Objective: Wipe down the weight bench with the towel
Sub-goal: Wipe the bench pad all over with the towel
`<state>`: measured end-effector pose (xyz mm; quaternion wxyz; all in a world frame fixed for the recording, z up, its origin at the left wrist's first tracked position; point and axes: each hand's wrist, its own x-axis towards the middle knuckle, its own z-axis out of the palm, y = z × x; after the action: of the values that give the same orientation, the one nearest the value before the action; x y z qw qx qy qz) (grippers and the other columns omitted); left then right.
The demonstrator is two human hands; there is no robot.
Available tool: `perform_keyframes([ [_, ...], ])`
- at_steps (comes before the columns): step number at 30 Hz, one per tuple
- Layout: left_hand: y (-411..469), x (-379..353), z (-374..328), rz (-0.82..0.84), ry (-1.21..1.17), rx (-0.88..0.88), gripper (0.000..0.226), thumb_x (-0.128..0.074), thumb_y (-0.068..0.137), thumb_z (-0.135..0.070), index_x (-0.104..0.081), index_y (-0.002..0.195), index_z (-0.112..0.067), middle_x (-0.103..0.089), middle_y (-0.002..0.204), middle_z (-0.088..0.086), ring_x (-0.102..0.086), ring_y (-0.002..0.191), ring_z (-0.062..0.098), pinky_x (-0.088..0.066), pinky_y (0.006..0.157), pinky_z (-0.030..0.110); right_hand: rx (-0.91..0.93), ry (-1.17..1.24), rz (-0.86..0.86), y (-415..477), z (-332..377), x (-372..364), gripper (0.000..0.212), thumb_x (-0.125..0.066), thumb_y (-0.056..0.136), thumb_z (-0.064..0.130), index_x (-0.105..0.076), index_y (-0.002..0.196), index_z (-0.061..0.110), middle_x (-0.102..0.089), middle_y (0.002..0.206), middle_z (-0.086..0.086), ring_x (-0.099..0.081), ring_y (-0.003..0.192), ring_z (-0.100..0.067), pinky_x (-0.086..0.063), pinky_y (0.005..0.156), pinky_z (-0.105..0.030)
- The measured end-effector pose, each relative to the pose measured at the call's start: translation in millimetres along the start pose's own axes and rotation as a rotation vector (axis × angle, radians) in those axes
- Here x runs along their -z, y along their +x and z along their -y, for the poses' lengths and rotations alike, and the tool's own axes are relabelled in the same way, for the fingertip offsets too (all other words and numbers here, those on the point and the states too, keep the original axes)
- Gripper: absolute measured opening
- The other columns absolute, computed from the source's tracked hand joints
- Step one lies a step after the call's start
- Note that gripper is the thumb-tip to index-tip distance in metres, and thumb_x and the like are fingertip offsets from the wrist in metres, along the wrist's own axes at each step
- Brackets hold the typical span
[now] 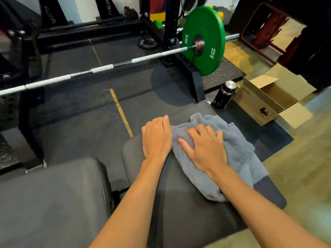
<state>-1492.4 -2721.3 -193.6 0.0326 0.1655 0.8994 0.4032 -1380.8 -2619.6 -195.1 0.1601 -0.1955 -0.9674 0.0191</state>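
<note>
Grey towel [232, 151] bunched on far end of bench surface [179, 203]. Right hand [206, 149] flat on towel, fingers [203, 130] straight, spread; left hand [156, 138] flat on surface, fingers straight, touching towel. Person should keep palm pressure even, overlap strokes, include surface edges

Grey towel [238, 154] (crumpled) on black bench pad [188, 208]

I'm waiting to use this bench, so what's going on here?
A person is wiping the bench with a grey towel. The right hand presses flat on the towel, which lies bunched on the seat pad. The left hand rests on the pad beside it, at the towel's edge. The wiping looks under way.
</note>
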Motion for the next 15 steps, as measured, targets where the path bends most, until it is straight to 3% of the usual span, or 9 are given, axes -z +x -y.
perform_keyframes([
  [2,7,-5,3,-0.016,-0.025,0.02,0.043,-0.031,0.103,-0.028,-0.063,0.078,-0.012,-0.066,0.087,0.007,-0.054,0.087,0.027,-0.034,0.089,0.036,0.003,-0.018,-0.025,55,-7,-23,0.042,-0.038,0.092,0.055,-0.062,0.086,0.021,-0.059,0.085,-0.002,-0.054,0.081,-0.028,-0.036,0.068,-0.044],
  [4,8,-5,3,-0.003,-0.01,0.003,0.045,-0.03,0.103,-0.03,-0.05,0.065,-0.018,-0.059,0.077,0.001,-0.047,0.079,0.022,-0.034,0.083,0.037,-0.006,-0.04,0.006,92,-9,-36,0.045,-0.036,0.093,0.057,-0.063,0.095,0.021,-0.061,0.093,-0.004,-0.055,0.088,-0.029,-0.036,0.072,-0.045],
  [7,8,-2,4,0.014,0.036,-0.068,0.041,-0.031,0.1,-0.024,-0.047,0.064,-0.016,-0.059,0.073,0.002,-0.051,0.077,0.027,-0.032,0.076,0.036,-0.038,-0.055,0.067,107,-7,-32,0.044,-0.039,0.096,0.057,-0.061,0.106,0.021,-0.06,0.103,-0.005,-0.051,0.097,-0.029,-0.035,0.08,-0.047],
  [11,6,0,6,0.038,0.125,-0.111,0.036,-0.03,0.1,-0.026,-0.055,0.077,-0.015,-0.067,0.094,0.012,-0.056,0.091,0.036,-0.034,0.082,0.042,-0.094,0.021,0.101,30,-14,3,0.04,-0.04,0.094,0.058,-0.059,0.098,0.023,-0.056,0.099,-0.002,-0.048,0.092,-0.026,-0.036,0.079,-0.046],
  [15,5,-12,-7,0.067,0.27,-0.17,0.037,-0.029,0.1,-0.036,-0.057,0.085,-0.017,-0.066,0.102,0.011,-0.056,0.095,0.036,-0.035,0.083,0.043,-0.121,0.019,0.106,-79,-41,46,0.039,-0.039,0.092,0.058,-0.062,0.1,0.028,-0.055,0.094,0.002,-0.049,0.086,-0.022,-0.037,0.073,-0.043],
])
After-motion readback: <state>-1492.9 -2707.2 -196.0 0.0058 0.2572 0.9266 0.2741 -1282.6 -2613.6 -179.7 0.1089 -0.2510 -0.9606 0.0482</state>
